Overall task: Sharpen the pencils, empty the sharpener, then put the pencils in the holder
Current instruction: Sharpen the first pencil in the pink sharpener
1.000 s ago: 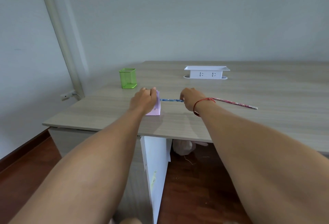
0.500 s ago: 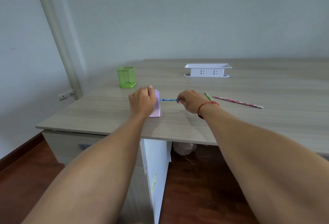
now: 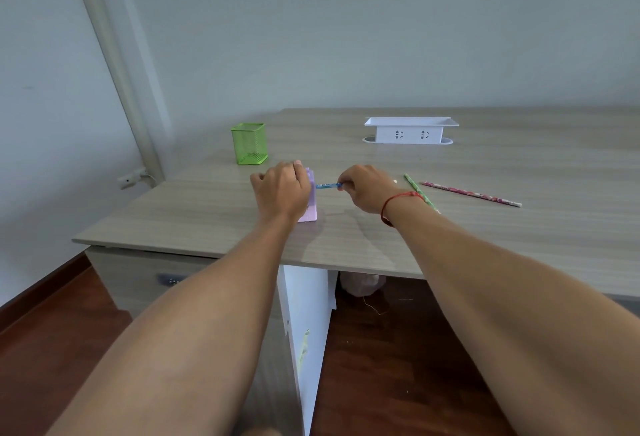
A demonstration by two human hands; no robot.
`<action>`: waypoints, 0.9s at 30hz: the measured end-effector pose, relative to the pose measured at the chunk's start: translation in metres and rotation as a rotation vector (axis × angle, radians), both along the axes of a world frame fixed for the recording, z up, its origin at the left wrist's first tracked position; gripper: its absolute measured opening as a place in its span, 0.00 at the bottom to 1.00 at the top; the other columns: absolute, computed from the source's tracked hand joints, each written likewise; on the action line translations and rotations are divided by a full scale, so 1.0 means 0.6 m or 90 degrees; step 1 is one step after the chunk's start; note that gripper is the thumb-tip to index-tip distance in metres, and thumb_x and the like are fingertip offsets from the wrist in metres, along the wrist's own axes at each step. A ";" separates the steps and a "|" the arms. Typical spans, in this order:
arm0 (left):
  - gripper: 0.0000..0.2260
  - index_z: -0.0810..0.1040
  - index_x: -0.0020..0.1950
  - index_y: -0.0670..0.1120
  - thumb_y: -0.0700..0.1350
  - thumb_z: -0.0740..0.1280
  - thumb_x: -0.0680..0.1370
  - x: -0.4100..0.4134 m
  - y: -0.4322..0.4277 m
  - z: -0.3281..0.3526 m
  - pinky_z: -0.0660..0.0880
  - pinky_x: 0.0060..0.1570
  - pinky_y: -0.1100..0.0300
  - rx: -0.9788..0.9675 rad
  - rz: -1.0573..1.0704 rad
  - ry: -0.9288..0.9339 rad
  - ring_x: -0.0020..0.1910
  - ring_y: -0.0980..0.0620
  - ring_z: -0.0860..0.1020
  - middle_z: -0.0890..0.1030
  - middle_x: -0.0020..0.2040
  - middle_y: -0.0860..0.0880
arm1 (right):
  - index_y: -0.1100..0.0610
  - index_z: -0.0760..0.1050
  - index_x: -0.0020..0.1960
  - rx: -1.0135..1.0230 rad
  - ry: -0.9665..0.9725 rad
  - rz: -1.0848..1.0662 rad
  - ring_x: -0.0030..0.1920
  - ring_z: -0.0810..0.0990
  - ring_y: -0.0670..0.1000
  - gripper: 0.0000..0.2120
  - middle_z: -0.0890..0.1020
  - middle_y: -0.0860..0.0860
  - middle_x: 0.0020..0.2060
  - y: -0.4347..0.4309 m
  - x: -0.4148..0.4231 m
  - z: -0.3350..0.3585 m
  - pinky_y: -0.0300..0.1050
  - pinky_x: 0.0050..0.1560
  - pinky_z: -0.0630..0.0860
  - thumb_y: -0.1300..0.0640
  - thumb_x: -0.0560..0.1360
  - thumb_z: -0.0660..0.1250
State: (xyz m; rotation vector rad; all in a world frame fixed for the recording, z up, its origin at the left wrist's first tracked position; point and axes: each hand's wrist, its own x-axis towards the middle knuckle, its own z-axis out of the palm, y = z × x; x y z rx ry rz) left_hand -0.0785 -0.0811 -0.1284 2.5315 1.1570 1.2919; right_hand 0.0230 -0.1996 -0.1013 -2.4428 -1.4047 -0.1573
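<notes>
The sharpener, a small lilac box, stands near the front edge of the desk, and everything else can be placed from it. The left hand is clamped over its top and left side, the grip closed right round it so only its right face and lower corner show. A blue pencil sticks out level from the sharpener's right face; it carries small printing along the barrel, too fine to read. The right hand, just right of the sharpener, has its fingertips pinched shut on the pencil's free end, and a red cord circles that wrist. Further right, beyond that hand, a green pencil lies flat on the desk, partly hidden by the wrist, and a pink patterned pencil lies beyond it, apart from it. Behind the sharpener and a little to its left stands the holder, a green mesh cup, upright and apart from it. Far behind and to the right sits a white socket box with two outlets facing forward and no readable label.
</notes>
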 end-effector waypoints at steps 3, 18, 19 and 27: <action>0.25 0.78 0.42 0.44 0.49 0.43 0.77 -0.001 0.000 0.001 0.63 0.49 0.53 -0.009 -0.008 0.008 0.43 0.42 0.77 0.83 0.44 0.46 | 0.54 0.80 0.58 -0.002 0.000 0.001 0.53 0.79 0.58 0.14 0.81 0.54 0.54 0.000 -0.001 0.000 0.48 0.52 0.74 0.59 0.81 0.57; 0.16 0.74 0.64 0.40 0.43 0.54 0.81 -0.072 0.028 0.025 0.71 0.61 0.53 -0.300 -0.146 -0.070 0.62 0.40 0.74 0.76 0.63 0.37 | 0.53 0.57 0.77 -0.023 -0.043 0.064 0.68 0.69 0.60 0.33 0.65 0.55 0.71 0.000 -0.051 0.028 0.53 0.64 0.69 0.72 0.75 0.56; 0.15 0.78 0.58 0.41 0.41 0.55 0.78 -0.082 0.030 0.019 0.73 0.58 0.54 -0.319 -0.167 -0.038 0.59 0.41 0.76 0.78 0.60 0.37 | 0.53 0.54 0.78 -0.029 -0.025 0.081 0.69 0.68 0.60 0.35 0.63 0.55 0.73 0.003 -0.056 0.031 0.54 0.66 0.69 0.73 0.74 0.56; 0.10 0.79 0.47 0.38 0.35 0.58 0.75 -0.113 0.033 -0.015 0.75 0.48 0.54 -0.237 -0.199 0.155 0.48 0.42 0.79 0.82 0.47 0.41 | 0.52 0.55 0.76 -0.080 -0.001 0.141 0.68 0.71 0.62 0.40 0.61 0.54 0.72 0.056 -0.091 0.012 0.54 0.66 0.71 0.63 0.69 0.69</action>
